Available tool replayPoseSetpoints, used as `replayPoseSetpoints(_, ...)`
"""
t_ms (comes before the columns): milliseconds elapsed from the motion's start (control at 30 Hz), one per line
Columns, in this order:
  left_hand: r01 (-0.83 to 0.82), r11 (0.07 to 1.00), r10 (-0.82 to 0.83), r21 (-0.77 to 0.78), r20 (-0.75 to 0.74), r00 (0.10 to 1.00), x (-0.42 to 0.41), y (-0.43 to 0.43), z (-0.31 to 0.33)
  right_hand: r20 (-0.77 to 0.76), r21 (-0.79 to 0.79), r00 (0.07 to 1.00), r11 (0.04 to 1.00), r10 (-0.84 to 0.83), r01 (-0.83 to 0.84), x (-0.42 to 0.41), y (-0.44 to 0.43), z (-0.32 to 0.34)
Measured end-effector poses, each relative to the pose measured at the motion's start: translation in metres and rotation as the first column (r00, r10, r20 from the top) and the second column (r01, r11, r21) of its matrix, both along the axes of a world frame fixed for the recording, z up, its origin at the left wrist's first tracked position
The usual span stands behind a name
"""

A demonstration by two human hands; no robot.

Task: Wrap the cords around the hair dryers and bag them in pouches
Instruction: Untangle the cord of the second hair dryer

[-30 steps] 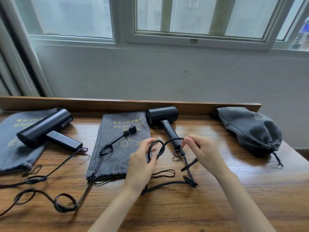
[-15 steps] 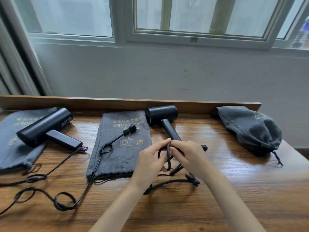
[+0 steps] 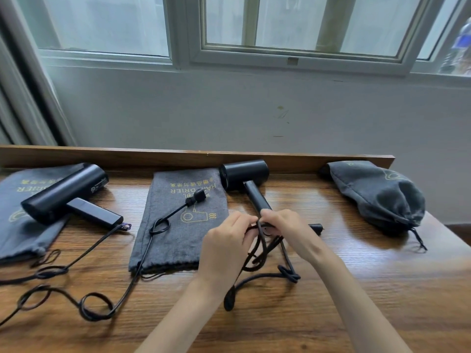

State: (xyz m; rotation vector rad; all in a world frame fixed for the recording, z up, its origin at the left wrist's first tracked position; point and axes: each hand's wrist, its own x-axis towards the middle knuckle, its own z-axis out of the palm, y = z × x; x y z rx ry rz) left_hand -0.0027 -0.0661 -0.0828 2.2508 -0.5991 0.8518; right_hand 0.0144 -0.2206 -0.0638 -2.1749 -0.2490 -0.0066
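Hair dryer (image 3: 244, 174), the middle one, lies flat on the worktop (image 3: 356, 289). Its barrel is by the back rail and its handle points toward the person. Both hands meet at the handle's lower end.

Left hand (image 3: 228, 240): fingers curled, pinching gathered loops of the cord (image 3: 262, 277).
Right hand (image 3: 288, 228): fingers closed over the cord right at the handle base. Can't tell if it also grips the handle itself. The black stub (image 3: 316, 227) poking out past it is probably the plug.

The rest of the cord trails slack on the worktop below the hands, with a kink in it.

Read: this is the winding step, and early, since most of the cord is not yet on the handle. The dryer likely lies down so the worktop carries it and both hands can work the cord.

The flat pouch (image 3: 173, 245) sits just beside it, mouth toward the person, staged for bagging. The left dryer (image 3: 63, 189) rests on its own pouch (image 3: 15, 225). Its loose cord (image 3: 96, 309) runs up over the flat pouch, so it needs clearing first.

Full pouch (image 3: 377, 194) at right has its drawstring pulled, so one unit looks done.

Risk: the kink could tighten into a knot under tension.
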Motion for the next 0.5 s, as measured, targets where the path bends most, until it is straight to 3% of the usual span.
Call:
replayPoseSetpoints(133,0.065,0.978,-0.086,-0.198,-0.1,0.991,0.0,0.002,0.007,0.091,-0.004,0.988,0.992,0.126,-0.126,-0.006,0.003,0.012)
replayPoseSetpoints(300,0.032,0.882,-0.114,-0.471,-0.146,0.983,0.0,0.022,0.014,0.056,0.031,0.998,0.999,0.027,-0.029,-0.003,-0.011,0.016)
replayPoseSetpoints(367,-0.045,0.765,-0.121,-0.642,-0.211,0.97,0.0,0.027,0.014,0.065,0.075,0.997,0.997,-0.028,0.023,0.002,-0.013,0.011)
replayPoseSetpoints(433,-0.158,0.574,-0.176,-0.804,-0.309,0.935,0.002,0.028,0.013,0.033,0.13,0.996,0.989,-0.081,0.076,0.006,-0.013,0.006)
replayPoseSetpoints(500,-0.238,0.488,-0.221,-0.84,-0.383,0.897,0.006,0.03,0.007,-0.013,0.131,0.995,0.986,-0.098,0.099,0.005,-0.01,0.004)
